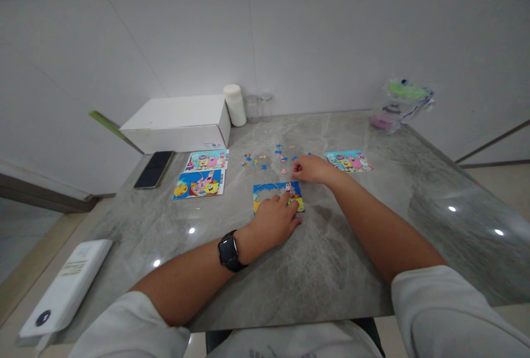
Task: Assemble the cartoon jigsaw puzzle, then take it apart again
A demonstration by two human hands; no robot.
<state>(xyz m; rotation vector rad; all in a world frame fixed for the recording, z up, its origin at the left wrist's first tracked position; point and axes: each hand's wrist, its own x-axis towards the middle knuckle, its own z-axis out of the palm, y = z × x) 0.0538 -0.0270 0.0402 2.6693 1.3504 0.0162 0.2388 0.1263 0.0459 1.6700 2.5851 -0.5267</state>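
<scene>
My left hand (276,220), with a black watch on its wrist, rests with fingers spread on a partly assembled cartoon puzzle (265,188) in the middle of the table. Its palm and fingers cover the puzzle's lower part. Just above the puzzle's right corner is my right hand (308,169), fingers curled together in a pinch; whatever they hold is too small to make out. Several loose puzzle pieces (264,167) lie scattered beyond the puzzle, some close to my right fingertips. A pink piece (284,171) lies just left of them.
Picture cards (200,184) lie at left beside a phone (154,170); another card (350,161) lies right. Behind stand a white box (178,120), a white bottle (235,106), two glasses (265,108) and a plastic bag (401,106). A white device (68,286) sits near left.
</scene>
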